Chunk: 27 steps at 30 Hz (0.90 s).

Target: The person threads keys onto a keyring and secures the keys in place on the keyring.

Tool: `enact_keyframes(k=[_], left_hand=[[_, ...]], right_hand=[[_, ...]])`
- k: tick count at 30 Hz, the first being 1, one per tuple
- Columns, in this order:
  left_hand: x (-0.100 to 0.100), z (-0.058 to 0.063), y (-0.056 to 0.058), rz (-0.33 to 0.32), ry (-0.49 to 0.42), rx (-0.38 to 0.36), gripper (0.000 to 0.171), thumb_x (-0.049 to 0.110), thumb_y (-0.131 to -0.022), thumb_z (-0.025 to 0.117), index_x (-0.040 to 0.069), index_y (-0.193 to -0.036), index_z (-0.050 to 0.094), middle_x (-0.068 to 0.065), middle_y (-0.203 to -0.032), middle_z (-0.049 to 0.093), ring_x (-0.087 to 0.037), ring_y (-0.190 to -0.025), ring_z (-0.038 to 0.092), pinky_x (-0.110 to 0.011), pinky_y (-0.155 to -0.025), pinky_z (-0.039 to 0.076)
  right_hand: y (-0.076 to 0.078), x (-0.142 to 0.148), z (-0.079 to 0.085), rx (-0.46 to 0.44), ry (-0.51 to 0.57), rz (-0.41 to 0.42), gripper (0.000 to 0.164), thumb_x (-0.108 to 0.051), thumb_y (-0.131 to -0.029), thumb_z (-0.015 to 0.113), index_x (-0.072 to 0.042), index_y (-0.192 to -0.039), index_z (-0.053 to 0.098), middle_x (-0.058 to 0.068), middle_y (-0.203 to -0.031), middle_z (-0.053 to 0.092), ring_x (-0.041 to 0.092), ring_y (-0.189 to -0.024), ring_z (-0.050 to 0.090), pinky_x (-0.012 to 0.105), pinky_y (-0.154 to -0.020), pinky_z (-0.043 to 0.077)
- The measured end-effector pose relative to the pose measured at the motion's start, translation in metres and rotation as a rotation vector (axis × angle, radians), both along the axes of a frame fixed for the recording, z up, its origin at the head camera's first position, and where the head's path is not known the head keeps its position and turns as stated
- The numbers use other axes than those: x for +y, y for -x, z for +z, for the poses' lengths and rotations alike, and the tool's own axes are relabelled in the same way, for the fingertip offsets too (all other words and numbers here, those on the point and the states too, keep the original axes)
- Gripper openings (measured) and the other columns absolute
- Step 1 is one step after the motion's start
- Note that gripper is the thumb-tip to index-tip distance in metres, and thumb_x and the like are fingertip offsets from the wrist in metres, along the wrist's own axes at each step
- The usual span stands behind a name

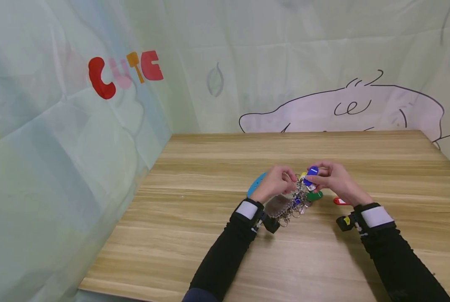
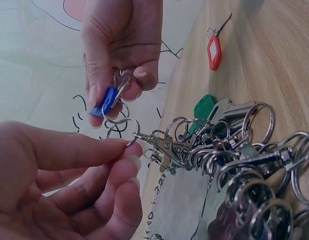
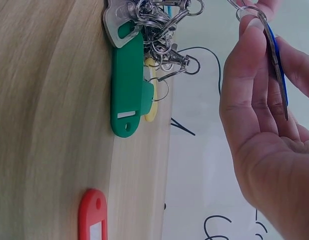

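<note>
Between thumb and fingers my left hand [image 1: 275, 182] pinches a metal key ring [image 2: 137, 125], which hangs at a swivel clasp [image 2: 167, 149] of a large bunch of rings and clasps. My right hand [image 1: 335, 181] holds a blue key tag [image 1: 313, 171] together with a silver key [image 2: 123, 86], just above the bunch. A small ring joins the blue tag and key, close to the ring in my left fingers. Below the hands, the bunch [image 1: 298, 197] lies on the table with a green key tag [image 3: 126, 90] and a yellow key tag [image 3: 151, 114] beside it.
On the wooden table [image 1: 195, 218], a red key tag [image 2: 214, 54] with a key lies to the right, under my right wrist. A light-blue flat piece [image 1: 256, 184] shows behind my left hand. A printed cloth backdrop [image 1: 225, 84] stands along the table's back and left edges.
</note>
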<state>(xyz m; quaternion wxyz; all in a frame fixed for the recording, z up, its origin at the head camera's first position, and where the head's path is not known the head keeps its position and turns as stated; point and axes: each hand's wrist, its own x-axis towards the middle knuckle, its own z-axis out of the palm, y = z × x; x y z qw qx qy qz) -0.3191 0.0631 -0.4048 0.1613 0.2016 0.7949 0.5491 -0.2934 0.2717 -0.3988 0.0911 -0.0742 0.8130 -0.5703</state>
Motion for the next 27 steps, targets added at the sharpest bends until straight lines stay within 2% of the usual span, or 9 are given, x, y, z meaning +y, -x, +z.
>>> enact_keyframes(k=[5, 11, 19, 27], left_hand=[[-0.0001, 0.0011, 0.0002, 0.0, -0.001, -0.003, 0.017, -0.011, -0.083, 0.057, -0.007, -0.099, 0.061, -0.014, -0.078, 0.069, -0.02, -0.062, 0.059, -0.044, -0.07, 0.057], [-0.0006, 0.0014, -0.0006, 0.001, -0.007, -0.013, 0.018, -0.012, -0.082, 0.057, -0.007, -0.099, 0.061, -0.016, -0.08, 0.069, -0.03, -0.068, 0.063, -0.045, -0.07, 0.057], [-0.0012, 0.0022, -0.0021, -0.002, -0.006, -0.013, 0.019, -0.012, -0.082, 0.056, -0.008, -0.1, 0.06, -0.014, -0.079, 0.069, -0.036, -0.073, 0.064, -0.045, -0.07, 0.057], [-0.0007, 0.0017, -0.001, -0.005, 0.018, 0.007, 0.016, -0.006, -0.083, 0.064, -0.006, -0.099, 0.062, -0.011, -0.075, 0.067, -0.03, -0.068, 0.063, -0.04, -0.065, 0.056]], right_hand=[[0.0006, -0.0001, -0.0003, 0.0, 0.003, 0.001, 0.049, -0.021, -0.092, 0.064, 0.007, -0.127, 0.045, -0.005, -0.09, 0.071, 0.01, -0.074, 0.066, 0.033, -0.073, 0.058], [0.0, -0.0009, 0.0, -0.003, 0.006, 0.004, 0.049, -0.02, -0.092, 0.064, 0.007, -0.127, 0.045, -0.005, -0.089, 0.071, 0.011, -0.074, 0.066, 0.035, -0.073, 0.058], [-0.0002, -0.0005, -0.0001, -0.006, 0.012, 0.008, 0.048, -0.02, -0.093, 0.063, 0.008, -0.128, 0.045, -0.005, -0.09, 0.071, 0.011, -0.074, 0.066, 0.033, -0.072, 0.058], [0.0006, -0.0001, -0.0002, 0.002, 0.022, 0.016, 0.051, -0.023, -0.093, 0.064, 0.008, -0.127, 0.045, -0.005, -0.09, 0.072, 0.012, -0.072, 0.066, 0.036, -0.073, 0.059]])
